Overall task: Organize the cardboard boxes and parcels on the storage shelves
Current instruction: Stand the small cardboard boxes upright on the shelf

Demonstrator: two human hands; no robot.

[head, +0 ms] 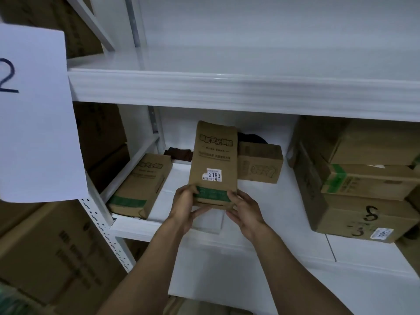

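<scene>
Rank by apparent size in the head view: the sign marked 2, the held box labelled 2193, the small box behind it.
1. Sign, but it is nearest the camera.
2. Held box.
3. Small box, partly hidden.

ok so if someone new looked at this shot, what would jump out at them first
The tall brown box in the middle, held upright at its lower end by the left hand and right hand over the lower shelf, with a white sticker reading 2193. Next, the big white sheet of paper marked 2 at far left, and the stack of boxes on the shelf's right side.
</scene>
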